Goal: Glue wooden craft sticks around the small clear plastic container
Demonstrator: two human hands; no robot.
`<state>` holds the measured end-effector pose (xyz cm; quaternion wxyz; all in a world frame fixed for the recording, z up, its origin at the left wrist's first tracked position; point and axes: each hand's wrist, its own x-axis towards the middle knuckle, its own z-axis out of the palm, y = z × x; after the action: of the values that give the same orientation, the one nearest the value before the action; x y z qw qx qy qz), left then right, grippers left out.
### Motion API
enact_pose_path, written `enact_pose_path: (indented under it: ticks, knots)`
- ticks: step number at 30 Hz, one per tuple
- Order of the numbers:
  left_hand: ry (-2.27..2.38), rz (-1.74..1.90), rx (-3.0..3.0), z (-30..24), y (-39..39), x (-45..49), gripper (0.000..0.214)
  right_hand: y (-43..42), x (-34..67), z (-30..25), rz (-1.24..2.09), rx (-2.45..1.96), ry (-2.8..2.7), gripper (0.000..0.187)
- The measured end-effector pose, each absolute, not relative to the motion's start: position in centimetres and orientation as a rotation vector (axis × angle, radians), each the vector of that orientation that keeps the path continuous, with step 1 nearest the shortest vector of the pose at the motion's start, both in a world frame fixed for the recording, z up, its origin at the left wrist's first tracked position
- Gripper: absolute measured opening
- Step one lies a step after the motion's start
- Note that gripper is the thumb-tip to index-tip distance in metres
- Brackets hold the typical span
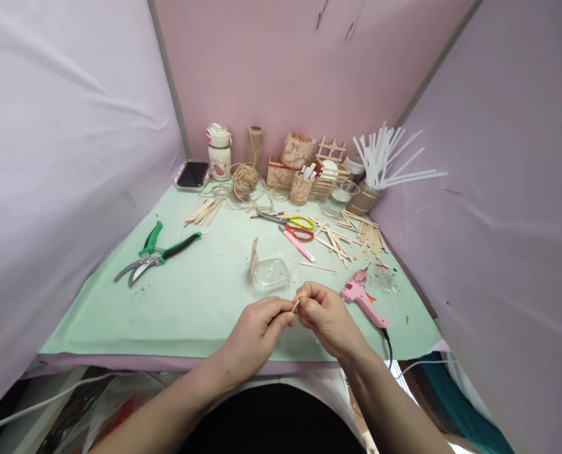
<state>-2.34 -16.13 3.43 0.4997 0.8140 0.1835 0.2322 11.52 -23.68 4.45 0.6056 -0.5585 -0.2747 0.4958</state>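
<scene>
My left hand [257, 328] and my right hand [326, 315] meet near the front edge of the pale green table mat [191, 302]. Both are closed in a pinch on one small wooden stick piece [295, 306], whose tip shows between the fingertips. Just beyond the hands sits a clear plastic container [271, 274] with a wooden stick [253, 258] standing against its left side. A pink glue gun [362, 299] lies right of my right hand, its black cord running off the front edge.
Green-handled pruning shears [155, 255] lie at the left. Scissors [293, 226], a pink craft knife [298, 246] and scattered wooden sticks [356, 236] lie mid-right. Along the back stand a phone [192, 174], bottle [218, 153], twine ball [244, 180], stick baskets [300, 167] and a jar of white glue sticks [380, 170].
</scene>
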Motion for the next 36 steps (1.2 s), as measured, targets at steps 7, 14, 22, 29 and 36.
enact_pose_path:
  ticks: [7, 14, 22, 29, 36]
  knots:
    - [0.490, 0.349, 1.621, 4.5, -15.7, -2.7, 0.031, -25.2, 13.3, 5.8, 1.072, -1.447, -0.924, 0.009]
    - [0.497, 0.304, 1.409, 4.2, -15.6, -2.0, 0.029, -27.0, 13.9, 7.3, 0.547, -1.705, -1.331, 0.033]
    - [0.478, 0.315, 1.450, 4.2, -16.2, -1.8, 0.024, -26.2, 12.6, 6.4, 0.474, -1.665, -1.370, 0.010]
    - [0.430, 0.273, 1.291, 3.4, -16.4, -1.5, 0.028, -26.2, 12.3, 5.8, 0.217, -1.705, -1.502, 0.012]
    - [0.384, 0.107, 1.106, 3.2, -15.9, -2.0, 0.036, -26.1, 12.3, 5.7, 0.356, -1.712, -1.417, 0.016]
